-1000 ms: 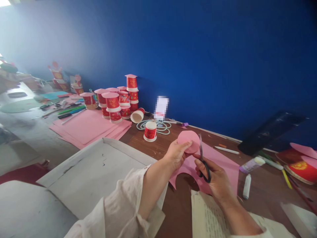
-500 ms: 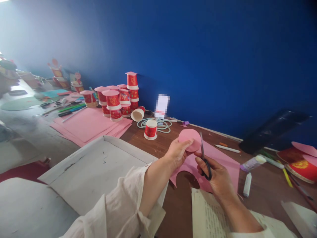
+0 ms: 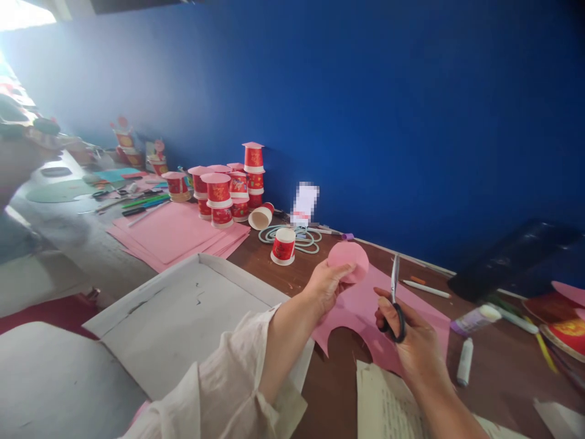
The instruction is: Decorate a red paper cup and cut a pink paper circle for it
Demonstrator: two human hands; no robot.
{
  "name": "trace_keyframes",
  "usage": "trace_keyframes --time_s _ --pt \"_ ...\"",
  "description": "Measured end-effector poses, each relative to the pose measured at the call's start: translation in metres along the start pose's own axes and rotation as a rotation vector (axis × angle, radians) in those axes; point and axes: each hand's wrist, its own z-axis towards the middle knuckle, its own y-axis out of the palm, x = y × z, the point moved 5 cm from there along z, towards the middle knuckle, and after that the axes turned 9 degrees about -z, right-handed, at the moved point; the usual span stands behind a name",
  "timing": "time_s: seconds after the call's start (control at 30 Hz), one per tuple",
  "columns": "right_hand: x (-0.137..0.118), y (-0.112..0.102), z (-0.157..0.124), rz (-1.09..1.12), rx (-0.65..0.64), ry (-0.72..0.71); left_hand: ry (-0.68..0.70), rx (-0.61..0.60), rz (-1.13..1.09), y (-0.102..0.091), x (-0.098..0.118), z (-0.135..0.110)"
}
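Observation:
Between the thumb and fingers of my left hand (image 3: 325, 283) is a round pink paper disc (image 3: 350, 256), held up above the table. My right hand (image 3: 411, 335) grips a pair of scissors (image 3: 395, 299) by the black handles, blades pointing up and looking closed, apart from the disc. Under both hands lies a pink paper sheet (image 3: 425, 317) with a curved piece cut out of its near edge. A printed page or open book (image 3: 384, 402) lies just below my right hand.
Stacked red paper cups (image 3: 219, 194) with pink tops stand along the blue wall. One upturned cup (image 3: 283, 247) is beside a coiled cable (image 3: 308, 244). Pink sheets (image 3: 173, 231) and a large white tray-like board (image 3: 183, 317) lie left; a glue stick (image 3: 475, 320) and small tube (image 3: 465, 363) lie right.
My right hand has drawn the scissors away from the disc, to the right and down, and the blades have closed. My left hand still holds the disc. The view has shifted slightly.

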Motion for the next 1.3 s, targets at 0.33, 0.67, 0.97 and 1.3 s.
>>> trace_keyframes --time_s 0.33,0.67,0.97,1.3 --pt "0.003 0.005 0.002 0.007 -0.087 -0.009 0.003 -0.035 0.017 -0.003 0.004 0.003" --pt "-0.005 0.012 -0.005 0.036 -0.196 0.016 0.015 -0.056 -0.019 -0.003 0.004 0.004" --pt "-0.014 0.014 -0.011 0.025 -0.253 -0.009 -0.03 -0.118 -0.058 0.006 0.002 -0.005" --pt "-0.016 0.012 -0.011 -0.011 -0.223 -0.059 -0.042 -0.134 -0.014 0.01 0.001 -0.008"
